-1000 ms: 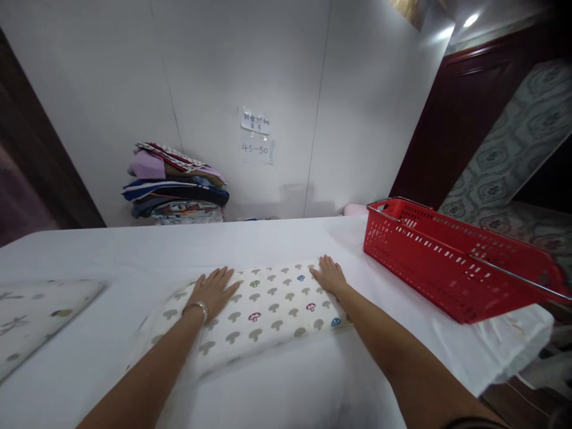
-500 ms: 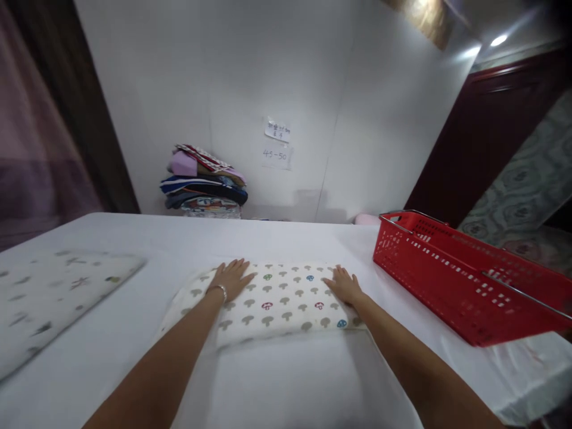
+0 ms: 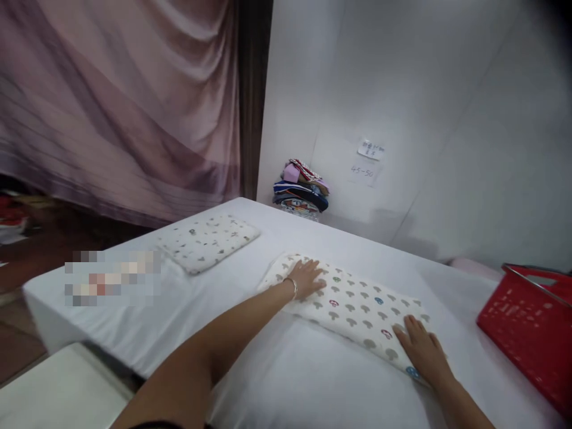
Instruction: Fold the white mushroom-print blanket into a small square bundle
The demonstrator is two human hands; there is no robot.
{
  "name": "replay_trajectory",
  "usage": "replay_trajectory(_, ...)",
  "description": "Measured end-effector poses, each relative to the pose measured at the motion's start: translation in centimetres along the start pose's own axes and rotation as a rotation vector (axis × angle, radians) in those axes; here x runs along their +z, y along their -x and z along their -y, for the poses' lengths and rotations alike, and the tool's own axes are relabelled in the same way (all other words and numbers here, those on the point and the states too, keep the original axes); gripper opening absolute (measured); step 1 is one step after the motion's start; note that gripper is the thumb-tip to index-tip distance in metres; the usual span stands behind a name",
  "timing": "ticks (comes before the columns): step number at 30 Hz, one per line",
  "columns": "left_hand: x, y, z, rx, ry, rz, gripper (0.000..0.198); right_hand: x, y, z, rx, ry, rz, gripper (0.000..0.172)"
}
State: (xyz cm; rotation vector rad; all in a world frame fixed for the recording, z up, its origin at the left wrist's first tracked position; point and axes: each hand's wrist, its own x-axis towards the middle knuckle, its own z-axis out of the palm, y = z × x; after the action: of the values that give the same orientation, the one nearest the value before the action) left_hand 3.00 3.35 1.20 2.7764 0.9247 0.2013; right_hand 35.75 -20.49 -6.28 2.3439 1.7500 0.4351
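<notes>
A folded white cloth with a mushroom print (image 3: 353, 301) lies flat on the white-covered table (image 3: 250, 369). My left hand (image 3: 307, 279), with a bracelet at the wrist, rests flat on its left part, fingers spread. On the cloth's right end lies my right hand (image 3: 422, 345), palm down with the fingers stretched out. Neither hand grips the fabric. Farther left on the table is a second folded white cloth with small scattered prints (image 3: 210, 241), apart from both hands.
A red plastic basket (image 3: 531, 328) with a metal handle stands on the right. Folded textiles (image 3: 301, 187) are piled against the wall by the far edge. A pinkish curtain (image 3: 134, 107) hangs at left. A pale flat-topped object (image 3: 62, 390) is at lower left, below a pixelated patch.
The view has swung left, bringing in more curtain and the table's left end. Both hands remain flat on the mushroom-print cloth.
</notes>
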Motion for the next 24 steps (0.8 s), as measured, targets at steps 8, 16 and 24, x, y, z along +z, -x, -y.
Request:
replay_trajectory(8,1.4,10.3,3.5,-0.164,0.022,-0.164,0.052,0.5,-1.2,2.6,0.038,-0.183,-0.059,0.05)
replay_trajectory(16,-0.3,10.5,4.9,-0.646,0.096,-0.264,0.045,1.6,-0.6,3.2,-0.062,-0.133,-0.046,0.047)
replay_trajectory(24,-1.2,9.3,5.5,-0.824,0.193,-0.051,0.043,1.3,-0.5,2.9,-0.124,-0.096,-0.08,0.045)
